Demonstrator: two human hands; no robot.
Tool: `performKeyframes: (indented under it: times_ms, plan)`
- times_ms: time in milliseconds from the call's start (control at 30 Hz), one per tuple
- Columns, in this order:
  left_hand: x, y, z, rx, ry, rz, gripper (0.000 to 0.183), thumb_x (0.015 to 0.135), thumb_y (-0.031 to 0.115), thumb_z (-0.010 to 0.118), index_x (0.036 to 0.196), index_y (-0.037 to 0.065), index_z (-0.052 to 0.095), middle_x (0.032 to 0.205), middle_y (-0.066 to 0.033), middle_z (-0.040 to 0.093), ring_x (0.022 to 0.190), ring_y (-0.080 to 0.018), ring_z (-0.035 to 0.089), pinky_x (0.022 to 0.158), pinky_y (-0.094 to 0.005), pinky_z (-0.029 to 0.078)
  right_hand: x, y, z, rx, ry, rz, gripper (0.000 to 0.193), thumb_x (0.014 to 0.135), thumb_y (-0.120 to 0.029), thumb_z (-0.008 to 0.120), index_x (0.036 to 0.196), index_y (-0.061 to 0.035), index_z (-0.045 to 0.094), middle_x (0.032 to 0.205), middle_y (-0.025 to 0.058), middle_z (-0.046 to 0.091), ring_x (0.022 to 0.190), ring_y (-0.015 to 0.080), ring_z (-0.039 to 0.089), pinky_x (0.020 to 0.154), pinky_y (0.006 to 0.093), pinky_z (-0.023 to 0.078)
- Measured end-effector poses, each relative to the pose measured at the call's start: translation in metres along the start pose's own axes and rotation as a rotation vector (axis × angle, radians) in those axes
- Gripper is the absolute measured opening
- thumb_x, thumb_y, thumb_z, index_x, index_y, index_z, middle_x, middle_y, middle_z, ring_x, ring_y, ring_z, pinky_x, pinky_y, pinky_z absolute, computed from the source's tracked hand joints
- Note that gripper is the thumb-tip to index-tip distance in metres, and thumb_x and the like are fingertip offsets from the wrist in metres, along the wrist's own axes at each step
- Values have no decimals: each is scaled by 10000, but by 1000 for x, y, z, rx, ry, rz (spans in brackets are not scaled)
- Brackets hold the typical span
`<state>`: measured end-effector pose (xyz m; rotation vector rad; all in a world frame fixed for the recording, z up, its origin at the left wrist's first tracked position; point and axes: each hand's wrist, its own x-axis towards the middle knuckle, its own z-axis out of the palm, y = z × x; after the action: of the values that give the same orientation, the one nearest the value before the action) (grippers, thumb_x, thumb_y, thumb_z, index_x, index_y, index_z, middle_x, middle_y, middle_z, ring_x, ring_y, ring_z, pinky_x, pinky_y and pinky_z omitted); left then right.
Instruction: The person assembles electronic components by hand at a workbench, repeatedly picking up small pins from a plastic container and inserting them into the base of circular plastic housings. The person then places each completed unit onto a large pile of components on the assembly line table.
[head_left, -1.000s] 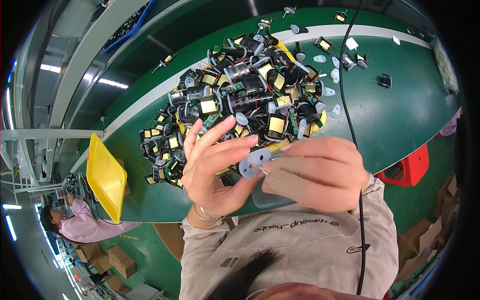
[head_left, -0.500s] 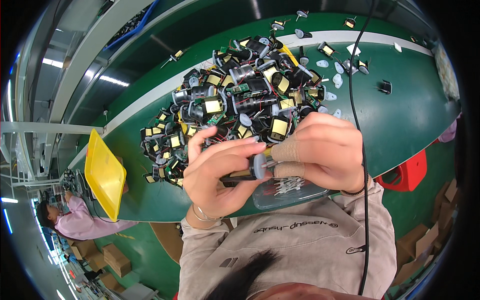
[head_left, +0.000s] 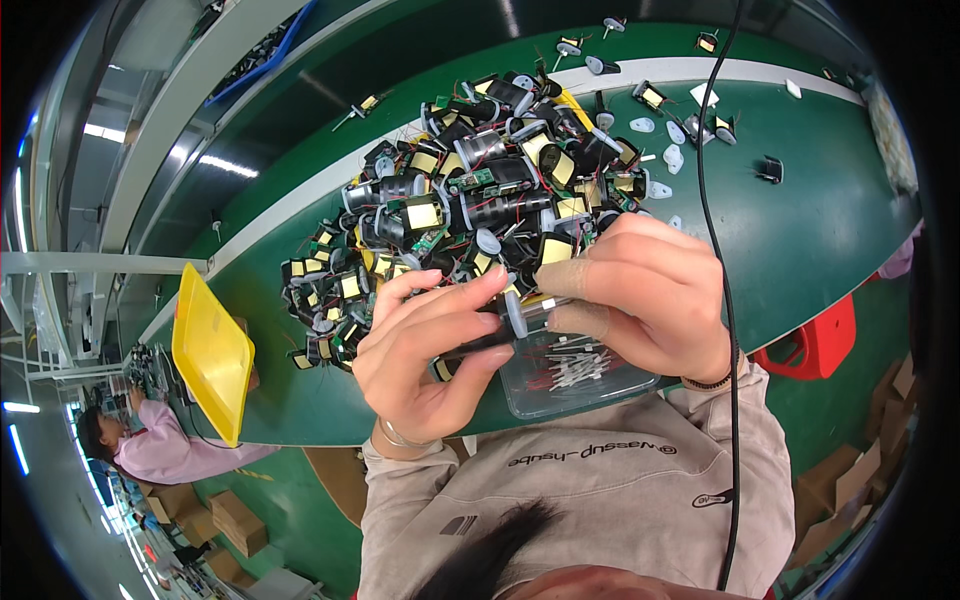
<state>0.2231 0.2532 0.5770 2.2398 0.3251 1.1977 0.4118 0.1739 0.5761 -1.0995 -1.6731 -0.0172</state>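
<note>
My left hand (head_left: 420,355) is closed around a black cylindrical part with a grey end cap (head_left: 517,314), held roughly sideways with the cap facing right. Its thumb and fingers grip the body just behind the cap. Tan tape wraps fingertips of my right hand (head_left: 655,290), which pinches a small light-coloured piece (head_left: 541,304) against the cap's right side; its exact kind is too small to tell. Beyond both hands lies a pile of similar black cylindrical assemblies (head_left: 500,210) with yellow pads, thin wires and green circuit boards.
A transparent tray (head_left: 525,405) of white connectors with red wires sits below my hands. Loose grey caps (head_left: 673,158) lie right of the pile. A black cable (head_left: 712,230) hangs across the right side. A yellow tray (head_left: 212,355) leans at left, near a person in pink (head_left: 165,435).
My left hand has shifted slightly left, and its fingers have drawn back from the cap. My right fingertips have parted a little, showing more of the small piece at the cap.
</note>
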Motion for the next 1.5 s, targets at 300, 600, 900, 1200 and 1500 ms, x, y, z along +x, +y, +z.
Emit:
performKeyframes:
  times_ms: [300,600,900,1200,1500]
  plan:
    - [-13,7,19,-97,215,-47,266,593,-96,721,816,-75,577,866,-279,646,781,-322,676,691,-348,548,-9,1,11,-196,96,-329,413,455,-95,615,842,36,672,675,59,550,529,168,478,423,274,368]
    - [-8,11,7,-343,37,-278,212,642,-88,726,796,-102,581,814,-256,655,792,-267,679,737,-314,536,-10,-6,15,55,43,-176,298,537,15,631,834,40,620,661,45,477,501,179,412,425,283,336]
    - [-3,-6,4,-663,17,-408,213,729,-82,690,900,-74,564,866,-141,651,949,-224,628,884,-355,491,8,4,6,207,-26,147,167,700,-79,706,842,-8,653,655,66,606,545,194,530,506,279,415]
    - [73,-66,-21,-299,61,-564,185,762,1,678,923,-47,604,980,-124,647,850,-120,612,764,-247,494,5,24,0,112,266,332,331,801,-62,590,1120,23,556,786,74,613,721,146,565,628,258,465]
    - [122,-171,-32,379,-200,-347,287,766,255,659,986,72,653,962,-118,665,949,-252,617,816,-325,460,-2,35,-15,186,388,343,430,789,-33,607,1191,54,481,981,123,611,842,161,605,713,267,486]
